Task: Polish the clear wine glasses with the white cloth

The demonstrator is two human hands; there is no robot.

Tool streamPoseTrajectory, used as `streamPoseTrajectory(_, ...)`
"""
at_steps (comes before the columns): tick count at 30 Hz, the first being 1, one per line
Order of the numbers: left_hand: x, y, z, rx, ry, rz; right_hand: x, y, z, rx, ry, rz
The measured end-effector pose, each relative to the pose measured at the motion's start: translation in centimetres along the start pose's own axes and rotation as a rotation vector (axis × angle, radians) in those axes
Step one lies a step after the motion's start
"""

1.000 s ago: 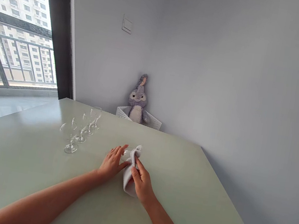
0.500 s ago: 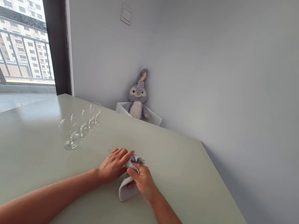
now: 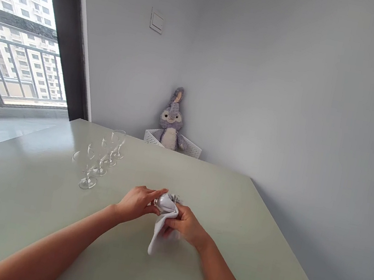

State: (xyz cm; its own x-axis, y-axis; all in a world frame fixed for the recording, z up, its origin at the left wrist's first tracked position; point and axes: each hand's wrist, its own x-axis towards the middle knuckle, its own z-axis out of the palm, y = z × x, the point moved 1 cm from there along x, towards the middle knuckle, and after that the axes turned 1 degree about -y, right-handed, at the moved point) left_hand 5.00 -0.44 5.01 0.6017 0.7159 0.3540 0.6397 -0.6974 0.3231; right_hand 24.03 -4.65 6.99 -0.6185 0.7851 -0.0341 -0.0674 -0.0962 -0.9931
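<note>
My left hand [image 3: 138,205] is closed around the stem end of a small clear stemmed glass [image 3: 164,201], which lies on its side with its mouth turned toward the right. A white cloth [image 3: 156,237] is pinched in my right hand [image 3: 188,225] at the glass's mouth. Some of the cloth shows through the bowl, and a loose end hangs down below my right fingers. The foot of the glass is hidden by my left hand.
Several clear stemmed glasses [image 3: 87,182] stand upright in a slanting row on the pale green table [image 3: 115,258], left of my hands. Behind the table's far edge, a plush rabbit [image 3: 171,127] sits in a white perforated basket [image 3: 190,149]. Grey walls meet behind it.
My left hand has shifted slightly left and turned, with its fingers now around the stem and more of the bowl showing. My right hand has moved a little right with the cloth.
</note>
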Motion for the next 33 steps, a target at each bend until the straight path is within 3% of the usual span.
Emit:
streamPoseTrajectory(3, 0.0, 0.8, -0.6, -0.183, -0.150, -0.076, 0.2, 0.4, 0.1, -0.079, 0.096, -0.031)
streamPoseTrajectory(6, 0.0, 1.7, -0.8, -0.238, -0.266, -0.095, 0.4, 0.9, -0.2, -0.089, 0.082, -0.017)
streamPoseTrajectory(11, 0.2, 2.3, -0.8, 0.231, 0.101, 0.014, 0.7, 1.6, -1.4, 0.137, 0.211, -0.028)
streamPoseTrajectory(14, 0.0, 2.2, -0.7, 0.335, 0.126, 0.107, 0.9, 1.8, -1.1, 0.159, 0.159, 0.012)
streamPoseTrajectory(17, -0.1, 1.7, -0.8, 0.211, 0.076, 0.032, 0.6, 1.2, -0.7, 0.007, 0.147, -0.020)
streamPoseTrajectory(20, -0.1, 1.2, -1.0, -0.182, -0.124, -0.094, 0.0, 0.2, -0.9, -0.187, 0.078, -0.055)
streamPoseTrajectory(23, -0.1, 1.0, -1.0, -0.616, -0.537, -0.113, -0.6, -0.3, -1.6, -0.258, -0.039, -0.031)
streamPoseTrajectory(24, -0.1, 1.1, -1.0, -0.678, -0.618, -0.110, -0.6, -0.2, -1.8, -0.245, -0.056, -0.022)
streamPoseTrajectory(25, -0.1, 1.1, -0.9, -0.671, -0.617, -0.119, -0.5, 0.0, -2.1, -0.218, -0.049, -0.016)
streamPoseTrajectory(26, 0.0, 1.3, -0.8, -0.596, -0.533, -0.133, -0.3, 0.3, -2.3, -0.181, -0.011, -0.013)
streamPoseTrajectory(30, 0.2, 2.1, -0.5, 0.028, 0.035, -0.043, 0.8, 1.9, -2.4, 0.119, 0.281, 0.012)
streamPoseTrajectory(31, 0.2, 2.2, -0.4, 0.147, 0.103, 0.011, 1.0, 2.2, -2.2, 0.207, 0.320, 0.015)
streamPoseTrajectory(33, 0.2, 2.0, -0.4, 0.249, 0.134, 0.085, 1.1, 2.2, -1.5, 0.289, 0.305, 0.014)
